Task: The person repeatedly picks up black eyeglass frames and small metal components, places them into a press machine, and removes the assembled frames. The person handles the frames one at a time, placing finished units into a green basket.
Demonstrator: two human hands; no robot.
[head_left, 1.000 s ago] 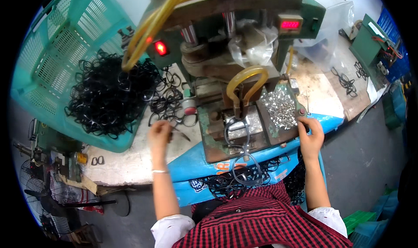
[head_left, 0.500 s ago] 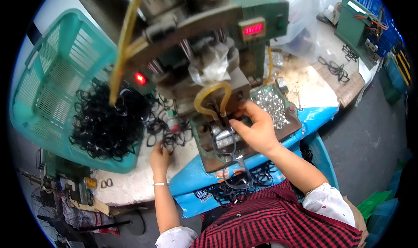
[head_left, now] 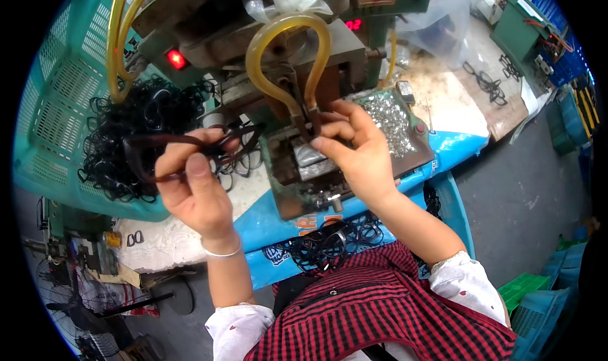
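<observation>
My left hand (head_left: 201,193) is raised in front of the green basket, its fingers closed round a dark eyeglass frame (head_left: 149,142). At the machine, my right hand (head_left: 364,158) has its thumb and fingertips together by the lower ends of a looped yellow tube (head_left: 288,23). What those fingertips hold, if anything, is too small to make out. Just below them is a silver metal block (head_left: 316,166) on the machine (head_left: 345,52). A tray of small shiny metal parts (head_left: 394,128) lies right of that hand.
A green basket (head_left: 54,117) at left holds a heap of black frames (head_left: 149,117). More frames (head_left: 332,244) lie on a blue plastic sheet (head_left: 256,231) before my apron. A clear plastic bag (head_left: 437,35) and loose frames (head_left: 487,85) are at the far right.
My left hand has risen from the loose frames on the table, bringing a frame up. The eyeglass frame below my right hand has left that spot. My right hand stays at the machine.
</observation>
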